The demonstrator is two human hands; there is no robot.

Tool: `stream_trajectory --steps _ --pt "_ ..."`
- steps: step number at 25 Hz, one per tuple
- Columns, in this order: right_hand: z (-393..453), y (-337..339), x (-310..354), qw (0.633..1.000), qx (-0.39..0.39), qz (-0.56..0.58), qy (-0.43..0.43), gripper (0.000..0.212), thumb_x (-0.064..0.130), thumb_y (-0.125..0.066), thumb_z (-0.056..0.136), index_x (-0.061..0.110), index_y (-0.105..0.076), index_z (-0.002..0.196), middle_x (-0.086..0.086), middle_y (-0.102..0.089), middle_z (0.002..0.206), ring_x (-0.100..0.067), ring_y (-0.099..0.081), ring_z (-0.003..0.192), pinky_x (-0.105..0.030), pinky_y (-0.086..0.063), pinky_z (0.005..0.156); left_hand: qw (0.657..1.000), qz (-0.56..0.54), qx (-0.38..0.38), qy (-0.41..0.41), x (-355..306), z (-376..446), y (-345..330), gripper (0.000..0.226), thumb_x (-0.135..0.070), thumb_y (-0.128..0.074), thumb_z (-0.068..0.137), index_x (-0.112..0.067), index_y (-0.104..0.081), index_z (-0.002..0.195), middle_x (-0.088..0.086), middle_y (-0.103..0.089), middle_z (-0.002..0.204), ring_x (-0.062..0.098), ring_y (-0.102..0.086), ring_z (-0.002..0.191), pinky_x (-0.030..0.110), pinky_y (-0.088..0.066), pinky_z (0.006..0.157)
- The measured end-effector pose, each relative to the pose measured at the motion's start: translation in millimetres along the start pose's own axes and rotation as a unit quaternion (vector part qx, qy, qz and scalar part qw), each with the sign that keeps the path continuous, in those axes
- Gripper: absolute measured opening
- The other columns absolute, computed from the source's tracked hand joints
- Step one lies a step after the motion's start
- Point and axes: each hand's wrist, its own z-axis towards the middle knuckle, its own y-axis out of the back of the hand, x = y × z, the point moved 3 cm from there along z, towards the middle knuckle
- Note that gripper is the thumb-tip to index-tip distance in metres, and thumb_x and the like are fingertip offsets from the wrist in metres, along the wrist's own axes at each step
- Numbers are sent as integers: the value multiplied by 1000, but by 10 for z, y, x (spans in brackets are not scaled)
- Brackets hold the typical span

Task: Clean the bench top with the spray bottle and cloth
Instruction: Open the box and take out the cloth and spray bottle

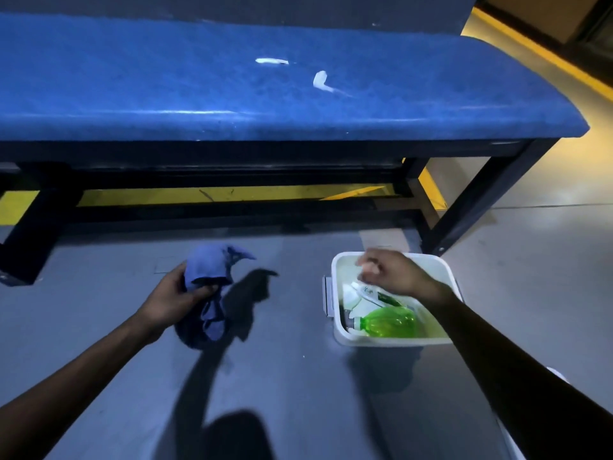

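Grey floor is stretching below the blue table [232, 94], white smears [320, 79] lying on top. Beside it, the tub [444, 270] is holding the bottle [388, 322], long axis running diagonally, nozzle just under the right hand [394, 272], fingers loosely curled, holding nothing I can see. The left hand [175, 300] is gripping the cloth [209, 270], farther off.

Grey floor [298, 376], smooth, dim, crossed by dark shadows. Yellow painted stripe [232, 195] runs along floor beneath dark metal frame [477, 197]; second yellow stripe [544, 54] at upper right, beside paler, warmly lit beige floor [547, 227]. Dark grey wall panel [265, 8] across top. Light stronger at right, weak at left.
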Motion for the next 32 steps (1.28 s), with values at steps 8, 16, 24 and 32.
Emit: stream_trajectory --steps 8,16,24,32 --pt "-34 -987 -741 946 121 -293 -71 65 50 -75 76 28 -56 135 -1 -58 135 -25 -55 124 -37 -39 100 953 274 -20 128 1075 267 292 35 -36 -79 84 -9 -68 104 17 -73 105 34 -68 101 39 -51 82" --pt "7 -934 -725 929 141 -341 -40 58 53 -72 77 29 -59 128 -8 -42 128 -31 -47 120 -43 -47 95 940 296 -4 169 828 229 507 99 -40 -85 75 -6 -34 153 24 -45 153 37 -48 137 34 -42 107" --pt "-506 66 -637 996 -26 2 -83 66 52 -77 80 23 -53 134 -11 -56 129 -28 -58 114 -39 -46 94 935 307 159 -73 -570 443 -109 96 -67 -68 77 -32 -27 156 -4 -33 162 15 -34 148 34 -34 117" --pt "-358 109 1323 966 -69 195 156 42 44 -74 88 32 -57 124 8 -56 120 -2 -59 113 -25 -48 97 939 159 218 -214 -1001 -43 -529 109 -57 -85 69 -51 -16 153 -20 -38 157 -7 -36 142 28 -39 112"
